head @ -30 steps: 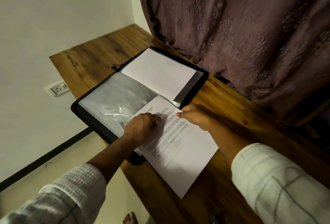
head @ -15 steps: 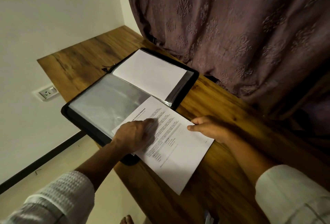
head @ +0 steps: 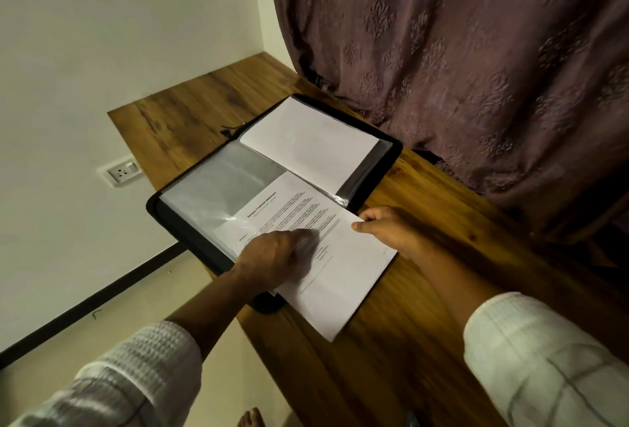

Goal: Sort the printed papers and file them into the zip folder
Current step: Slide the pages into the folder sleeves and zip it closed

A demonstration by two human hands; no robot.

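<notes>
White printed sheet (head: pixel 340 273) is the thing to watch, and it's only partway onto the zip folder (head: pixel 391 161). Its header end lies over the clear sleeve (head: pixel 218 195) on the folder's near half. The other end pokes out past the folder's short end onto the wooden worktop (head: pixel 408 341).

The sheet's long axis runs pretty much alongside the folder's spine. So I reckon the next push has to go straight along that line, deeper over the folder, not sideways. Can't tell from where I'm standing whether the header is already inside the sleeve or just lying on top, since there's glare on the plastic.

As for the left hand (head: pixel 272 256), it rests on the middle of the sheet, right at the folder's edge, so it's the one closer to the sleeve. Its fingers are a blur, and I honestly can't tell if they're flat or curled.

The right hand (head: pixel 384 229) sits just off the folder's corner with its thumb on top of the sheet's spine-side edge. The rest of the hand curls in behind, which reads as a pinch on the paper. My guess is that hand steers and the left one feeds.

The folder's far half already has a plain white page (head: pixel 309 140) in its sleeve. Behind the folder hangs a purple patterned curtain (head: pixel 476 69), and off its left side there's a wall socket (head: pixel 119 171).
</notes>
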